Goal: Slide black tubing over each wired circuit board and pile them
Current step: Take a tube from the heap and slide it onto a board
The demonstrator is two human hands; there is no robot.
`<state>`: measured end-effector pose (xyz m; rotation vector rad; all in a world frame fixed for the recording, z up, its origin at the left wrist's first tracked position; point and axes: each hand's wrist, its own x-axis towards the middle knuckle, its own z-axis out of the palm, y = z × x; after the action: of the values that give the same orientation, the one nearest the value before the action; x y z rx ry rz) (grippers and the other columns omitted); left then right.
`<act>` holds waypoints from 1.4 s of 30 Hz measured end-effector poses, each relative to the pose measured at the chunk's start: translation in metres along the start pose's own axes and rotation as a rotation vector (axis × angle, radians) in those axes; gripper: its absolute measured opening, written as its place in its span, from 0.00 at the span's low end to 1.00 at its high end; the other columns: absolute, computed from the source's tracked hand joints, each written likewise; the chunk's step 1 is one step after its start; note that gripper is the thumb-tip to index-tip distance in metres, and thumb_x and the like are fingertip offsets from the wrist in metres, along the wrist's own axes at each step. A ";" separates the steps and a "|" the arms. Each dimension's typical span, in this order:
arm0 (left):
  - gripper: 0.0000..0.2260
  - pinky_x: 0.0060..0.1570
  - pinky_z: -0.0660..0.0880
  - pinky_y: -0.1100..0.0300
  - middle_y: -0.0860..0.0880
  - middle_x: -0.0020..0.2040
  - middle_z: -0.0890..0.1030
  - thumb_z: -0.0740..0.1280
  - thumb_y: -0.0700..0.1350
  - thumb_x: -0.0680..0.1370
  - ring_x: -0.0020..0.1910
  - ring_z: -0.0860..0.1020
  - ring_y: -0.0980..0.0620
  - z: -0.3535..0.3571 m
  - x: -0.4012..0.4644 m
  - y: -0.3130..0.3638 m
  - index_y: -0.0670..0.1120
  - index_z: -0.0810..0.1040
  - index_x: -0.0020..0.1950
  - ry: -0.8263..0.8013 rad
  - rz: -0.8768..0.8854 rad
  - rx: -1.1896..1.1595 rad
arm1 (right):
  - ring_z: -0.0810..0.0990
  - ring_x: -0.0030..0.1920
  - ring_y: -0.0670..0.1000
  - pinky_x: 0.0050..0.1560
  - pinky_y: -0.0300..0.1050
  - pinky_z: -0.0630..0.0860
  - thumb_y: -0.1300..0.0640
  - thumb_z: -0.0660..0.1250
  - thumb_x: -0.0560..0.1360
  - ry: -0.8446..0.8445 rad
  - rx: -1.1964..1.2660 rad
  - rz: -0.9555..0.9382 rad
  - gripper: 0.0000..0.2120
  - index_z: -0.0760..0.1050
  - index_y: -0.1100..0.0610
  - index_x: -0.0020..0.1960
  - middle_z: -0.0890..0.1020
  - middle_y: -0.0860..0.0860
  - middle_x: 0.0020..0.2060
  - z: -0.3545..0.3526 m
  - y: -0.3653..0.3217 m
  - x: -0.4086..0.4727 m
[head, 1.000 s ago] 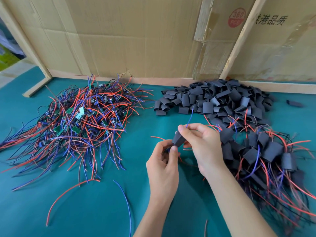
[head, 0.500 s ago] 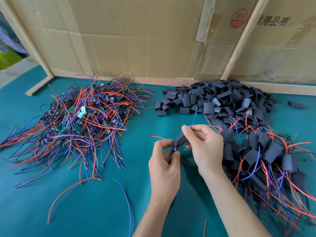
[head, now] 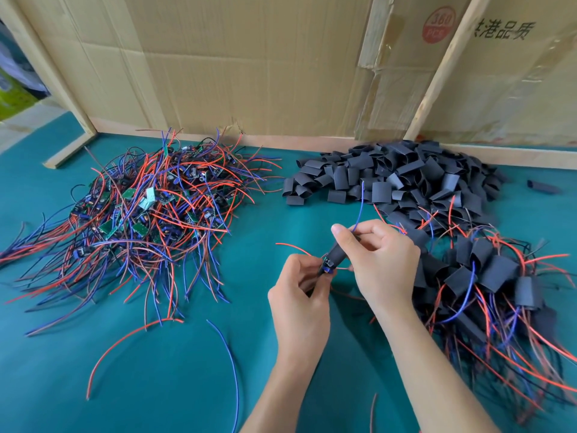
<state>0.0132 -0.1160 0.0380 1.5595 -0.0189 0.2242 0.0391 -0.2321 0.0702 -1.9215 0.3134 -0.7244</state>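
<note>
A: Why two hands on one piece?

B: The right hand [head: 379, 260] pinches the black tubing [head: 337, 253] between thumb and fingers [head: 342, 234], closed on it. The left hand [head: 299, 287] grips the wired circuit board [head: 326, 266] just below, its fingertips curled round the board's end. I judge the sleeve is partway on: the board's tip shows at the tubing's lower mouth.

A: And that blue wire [head: 360, 203]?

B: It comes up past the right fingers, probably threaded through first so the board can follow.

A: Where does it go after?

B: Likely the sleeved pile [head: 487, 276], just right of the right fingers. Loose tubing pieces [head: 402, 176] lie beyond them, bare boards [head: 146, 210] well left of the left fingers, all on the green counter [head: 156, 385].
</note>
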 end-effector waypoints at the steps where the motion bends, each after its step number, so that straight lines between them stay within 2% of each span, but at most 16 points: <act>1: 0.17 0.47 0.78 0.69 0.58 0.42 0.86 0.71 0.29 0.75 0.44 0.86 0.57 0.000 0.000 0.000 0.52 0.78 0.44 0.002 0.000 -0.001 | 0.82 0.30 0.48 0.36 0.58 0.83 0.48 0.79 0.73 -0.004 -0.002 -0.004 0.13 0.80 0.53 0.38 0.82 0.41 0.27 0.000 -0.001 0.000; 6: 0.16 0.44 0.76 0.72 0.58 0.41 0.86 0.71 0.31 0.77 0.43 0.85 0.60 0.000 0.000 0.001 0.54 0.78 0.42 -0.004 0.001 0.005 | 0.82 0.31 0.57 0.36 0.60 0.82 0.50 0.79 0.73 -0.044 0.008 0.046 0.13 0.80 0.55 0.37 0.82 0.47 0.26 0.000 -0.001 0.001; 10: 0.19 0.43 0.76 0.69 0.55 0.41 0.86 0.71 0.33 0.78 0.43 0.86 0.55 -0.002 0.000 0.002 0.58 0.75 0.41 -0.038 0.028 -0.026 | 0.80 0.27 0.51 0.26 0.43 0.77 0.51 0.80 0.72 -0.085 0.095 0.135 0.13 0.80 0.56 0.36 0.82 0.51 0.26 0.001 0.001 0.002; 12: 0.18 0.45 0.78 0.65 0.52 0.42 0.86 0.70 0.34 0.79 0.45 0.86 0.51 -0.002 0.000 0.004 0.59 0.76 0.42 -0.066 0.042 -0.054 | 0.78 0.25 0.49 0.25 0.38 0.75 0.50 0.80 0.72 -0.119 0.122 0.171 0.14 0.79 0.57 0.35 0.83 0.52 0.26 0.000 0.002 0.004; 14: 0.16 0.48 0.80 0.61 0.50 0.44 0.87 0.68 0.35 0.79 0.46 0.87 0.49 -0.002 -0.001 0.004 0.57 0.76 0.43 -0.086 0.057 -0.079 | 0.78 0.25 0.50 0.25 0.38 0.74 0.49 0.80 0.72 -0.124 0.125 0.187 0.16 0.79 0.56 0.34 0.83 0.53 0.27 -0.002 0.004 0.006; 18: 0.13 0.45 0.79 0.62 0.53 0.43 0.86 0.68 0.37 0.79 0.43 0.87 0.51 -0.003 -0.001 0.004 0.56 0.77 0.43 -0.089 0.075 -0.086 | 0.78 0.27 0.52 0.26 0.40 0.74 0.45 0.79 0.71 -0.130 0.128 0.203 0.17 0.79 0.55 0.34 0.83 0.54 0.27 -0.003 0.004 0.005; 24: 0.11 0.40 0.79 0.61 0.52 0.39 0.85 0.68 0.40 0.77 0.39 0.86 0.50 -0.002 -0.001 0.001 0.55 0.72 0.40 -0.049 0.066 -0.063 | 0.74 0.24 0.51 0.23 0.40 0.71 0.50 0.79 0.73 -0.280 0.225 0.268 0.16 0.75 0.58 0.38 0.82 0.59 0.28 0.000 -0.008 -0.003; 28: 0.07 0.42 0.82 0.48 0.52 0.39 0.85 0.71 0.45 0.77 0.37 0.83 0.48 -0.001 -0.001 0.004 0.53 0.76 0.42 -0.094 0.080 -0.061 | 0.73 0.28 0.53 0.27 0.42 0.69 0.55 0.76 0.75 -0.376 0.393 0.301 0.13 0.75 0.59 0.41 0.80 0.58 0.29 -0.007 -0.017 -0.001; 31: 0.07 0.40 0.80 0.50 0.51 0.36 0.82 0.70 0.53 0.76 0.35 0.80 0.46 0.000 -0.002 0.005 0.51 0.77 0.43 -0.136 0.056 -0.068 | 0.78 0.34 0.54 0.27 0.42 0.70 0.50 0.79 0.71 -0.247 0.409 0.286 0.09 0.81 0.52 0.39 0.81 0.53 0.31 -0.031 -0.023 0.010; 33: 0.07 0.38 0.77 0.58 0.49 0.35 0.81 0.69 0.52 0.77 0.33 0.79 0.50 0.000 -0.002 0.003 0.51 0.77 0.43 -0.128 0.039 -0.075 | 0.81 0.34 0.48 0.30 0.43 0.76 0.40 0.78 0.67 -0.045 0.188 0.192 0.13 0.84 0.48 0.41 0.84 0.46 0.32 -0.062 -0.021 0.024; 34: 0.06 0.37 0.76 0.60 0.48 0.35 0.81 0.68 0.50 0.77 0.32 0.78 0.51 0.000 -0.001 0.003 0.51 0.77 0.42 -0.117 0.030 -0.084 | 0.83 0.37 0.48 0.37 0.48 0.80 0.35 0.76 0.67 0.062 -0.027 0.141 0.15 0.84 0.46 0.43 0.85 0.45 0.35 -0.080 -0.015 0.032; 36: 0.03 0.37 0.77 0.57 0.48 0.35 0.81 0.66 0.47 0.76 0.33 0.79 0.49 0.001 0.002 0.000 0.53 0.77 0.43 -0.099 0.011 -0.084 | 0.84 0.52 0.54 0.56 0.58 0.80 0.31 0.69 0.71 0.269 -0.437 0.078 0.21 0.83 0.47 0.50 0.86 0.46 0.46 -0.111 -0.006 0.046; 38: 0.04 0.38 0.78 0.52 0.49 0.35 0.81 0.64 0.45 0.75 0.34 0.79 0.45 0.002 0.002 0.000 0.53 0.77 0.43 -0.102 0.004 -0.065 | 0.78 0.63 0.57 0.65 0.62 0.75 0.32 0.66 0.73 0.390 -0.486 0.085 0.21 0.80 0.47 0.56 0.83 0.51 0.57 -0.121 -0.009 0.056; 40: 0.05 0.38 0.77 0.51 0.50 0.35 0.81 0.63 0.44 0.73 0.34 0.79 0.44 0.003 0.001 0.001 0.54 0.77 0.43 -0.107 -0.005 -0.067 | 0.81 0.57 0.53 0.60 0.56 0.77 0.40 0.67 0.73 0.428 -0.398 -0.006 0.13 0.80 0.46 0.51 0.84 0.51 0.50 -0.100 -0.030 0.057; 41: 0.06 0.37 0.77 0.52 0.50 0.35 0.81 0.63 0.44 0.73 0.33 0.79 0.45 0.003 0.002 0.000 0.54 0.76 0.43 -0.103 -0.003 -0.066 | 0.82 0.49 0.47 0.54 0.48 0.79 0.44 0.67 0.73 0.349 -0.356 -0.088 0.08 0.80 0.46 0.45 0.84 0.48 0.44 -0.077 -0.044 0.053; 42: 0.06 0.36 0.77 0.54 0.50 0.35 0.81 0.63 0.43 0.73 0.32 0.79 0.47 0.003 0.002 -0.001 0.55 0.76 0.43 -0.102 0.002 -0.072 | 0.82 0.43 0.42 0.49 0.39 0.78 0.47 0.68 0.72 0.180 -0.321 -0.162 0.05 0.80 0.47 0.41 0.84 0.46 0.39 -0.048 -0.060 0.047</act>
<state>0.0160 -0.1185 0.0372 1.4983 -0.1076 0.1442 0.0402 -0.2644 0.1539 -2.2073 0.4089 -1.0067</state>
